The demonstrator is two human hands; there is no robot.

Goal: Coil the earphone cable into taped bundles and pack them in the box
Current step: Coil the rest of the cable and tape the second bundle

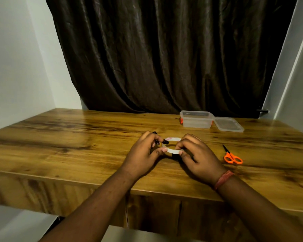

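Observation:
Both hands meet over the middle of the wooden table (77, 137). A white ring-shaped tape roll (171, 139) is held between them. My left hand (143, 154) grips the roll's left side with thumb and fingers and also holds the black earphones (164, 142), whose buds stick out over the roll. My right hand (198, 156) pinches the roll's near-right rim. A dark bit, perhaps cable, shows under the roll (175, 157). The clear plastic box (196, 119) stands open at the back right, apart from both hands.
The box's clear lid (228, 124) lies flat just right of the box. Orange-handled scissors (232, 156) lie on the table to the right of my right hand. A dark curtain (164, 55) hangs behind the table. The table's front edge runs under my forearms.

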